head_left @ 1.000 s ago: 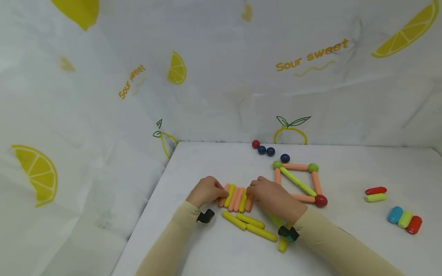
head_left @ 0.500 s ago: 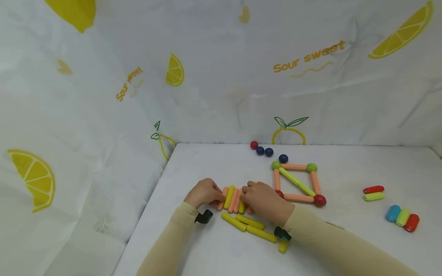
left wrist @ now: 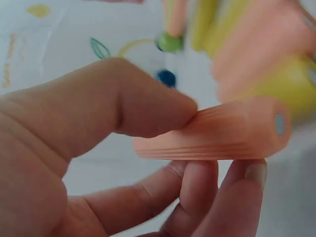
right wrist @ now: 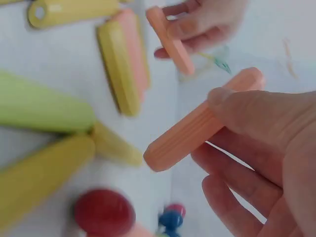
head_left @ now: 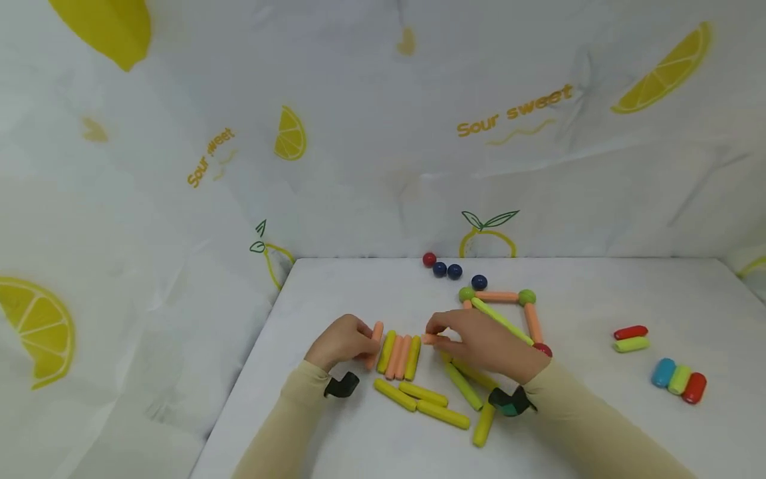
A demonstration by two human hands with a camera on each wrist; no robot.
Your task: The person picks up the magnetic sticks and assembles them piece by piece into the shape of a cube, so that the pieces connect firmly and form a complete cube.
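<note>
Above the white table (head_left: 353, 452), left hand (head_left: 342, 342) pinches one orange stick (left wrist: 232, 131) — right hand (head_left: 481, 339) another stick (right wrist: 185, 137) (both ridged).

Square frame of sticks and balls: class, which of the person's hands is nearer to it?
Right. In the head view, the right hand covers the near-left corner of the square frame; the left hand is farther left, beyond the row of sticks.

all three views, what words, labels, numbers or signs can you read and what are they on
"Sour sweet": larger lettering, on the white backdrop, head view, upper right
"Sour sweet": smaller lettering, slanting, same backdrop, left
Too blurred to read: orange marks on the backdrop in the left wrist view and right wrist view
Sticks and balls: no text I can make out
</note>
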